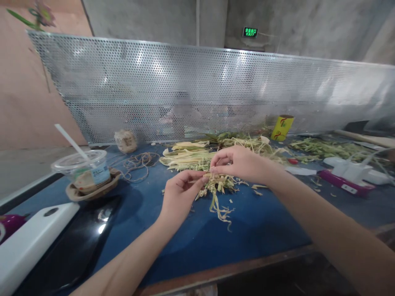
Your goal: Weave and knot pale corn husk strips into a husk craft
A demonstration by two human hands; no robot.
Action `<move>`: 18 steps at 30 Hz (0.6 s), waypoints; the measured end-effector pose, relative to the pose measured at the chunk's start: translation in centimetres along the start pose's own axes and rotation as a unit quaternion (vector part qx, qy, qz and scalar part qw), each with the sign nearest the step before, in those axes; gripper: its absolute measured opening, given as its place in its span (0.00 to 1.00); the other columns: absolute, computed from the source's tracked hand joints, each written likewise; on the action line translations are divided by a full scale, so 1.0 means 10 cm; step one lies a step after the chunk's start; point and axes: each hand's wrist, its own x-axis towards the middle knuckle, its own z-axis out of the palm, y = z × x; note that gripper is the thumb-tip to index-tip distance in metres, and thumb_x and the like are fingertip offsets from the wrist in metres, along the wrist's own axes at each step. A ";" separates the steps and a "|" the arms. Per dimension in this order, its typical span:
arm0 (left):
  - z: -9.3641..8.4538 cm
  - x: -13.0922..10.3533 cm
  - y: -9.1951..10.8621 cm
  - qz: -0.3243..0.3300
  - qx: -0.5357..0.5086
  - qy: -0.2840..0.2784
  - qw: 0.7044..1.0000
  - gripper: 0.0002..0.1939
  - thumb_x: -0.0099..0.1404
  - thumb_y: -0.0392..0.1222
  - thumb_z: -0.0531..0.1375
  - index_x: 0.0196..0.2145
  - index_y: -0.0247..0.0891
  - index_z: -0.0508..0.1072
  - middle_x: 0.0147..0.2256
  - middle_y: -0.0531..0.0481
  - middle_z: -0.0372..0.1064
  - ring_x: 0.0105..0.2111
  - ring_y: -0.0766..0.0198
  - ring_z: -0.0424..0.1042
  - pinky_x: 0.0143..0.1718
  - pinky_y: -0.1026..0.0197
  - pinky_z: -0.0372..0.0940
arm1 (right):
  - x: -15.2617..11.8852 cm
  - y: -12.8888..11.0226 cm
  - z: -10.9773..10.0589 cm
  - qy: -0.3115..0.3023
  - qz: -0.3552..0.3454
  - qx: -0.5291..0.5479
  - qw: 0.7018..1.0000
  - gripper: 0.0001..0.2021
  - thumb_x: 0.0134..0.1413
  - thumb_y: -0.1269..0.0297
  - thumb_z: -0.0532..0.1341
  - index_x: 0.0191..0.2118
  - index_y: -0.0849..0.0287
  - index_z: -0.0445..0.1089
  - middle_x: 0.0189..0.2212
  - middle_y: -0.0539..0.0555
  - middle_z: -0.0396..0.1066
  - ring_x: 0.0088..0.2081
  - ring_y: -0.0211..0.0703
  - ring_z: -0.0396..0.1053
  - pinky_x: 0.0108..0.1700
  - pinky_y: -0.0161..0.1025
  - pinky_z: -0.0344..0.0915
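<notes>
Bare forearms come in from the bottom edge and the lower right, nearest the camera, and end in the person's left hand point(179, 195) and right hand point(239, 164). Beyond them, a perforated metal screen point(216, 82) spans the view, standing along the back of a blue surface point(200, 250). On the left of the surface lies a glossy black panel point(74, 242), with a white slab point(33, 238) along its left side. Long pale husk strips point(185, 158) are spread behind the hands, and shredded green stalks point(327, 148) are heaped farther right.

Smaller than these, a lidded plastic cup point(88, 174) with a white straw point(71, 142) sits in a brown cardboard holder point(105, 188) beyond the panel. To the right of the cup is loose twine point(142, 164), with a pale round bundle point(126, 141) behind it. At right, a purple block point(345, 183) lies beside white plugs and cords point(354, 168); a yellow cylinder point(282, 128) stands tilted near the screen.

Between the hands, near the middle of the surface, is a small bunch of dried plant strips point(219, 183), its thin curled ends trailing toward the person. The left fingers point(197, 187) are closed in a pinch on its left edge; the right fingers point(220, 167) are pinched together at its upper edge. Farthest up, a green exit sign point(249, 32) glows on the wall.
</notes>
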 end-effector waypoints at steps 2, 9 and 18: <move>0.00 0.01 -0.01 -0.018 -0.015 0.004 1.000 0.08 0.49 0.41 0.64 0.27 0.35 0.74 0.23 0.53 0.71 0.20 0.72 0.67 0.25 0.69 0.65 | -0.02 0.02 0.03 0.030 -0.010 -0.016 0.999 0.07 0.47 0.60 0.59 0.26 0.58 0.69 0.25 0.50 0.71 0.28 0.38 0.67 0.29 0.36 0.59; -0.03 0.11 -0.04 -0.090 -0.104 0.070 0.988 0.12 0.45 0.41 0.66 0.28 0.32 0.74 0.23 0.52 0.71 0.23 0.71 0.67 0.26 0.68 0.65 | 0.00 0.21 0.27 0.084 -0.038 0.111 0.990 0.05 0.49 0.65 0.56 0.26 0.59 0.61 0.36 0.55 0.71 0.37 0.40 0.69 0.39 0.39 0.63; -0.10 0.18 0.03 -0.211 -0.214 0.088 0.950 0.12 0.42 0.41 0.68 0.26 0.32 0.74 0.25 0.50 0.72 0.27 0.72 0.68 0.20 0.72 0.55 | 0.06 0.52 0.46 0.036 -0.017 0.287 0.957 0.06 0.51 0.71 0.52 0.36 0.59 0.54 0.27 0.51 0.70 0.25 0.34 0.67 0.30 0.35 0.62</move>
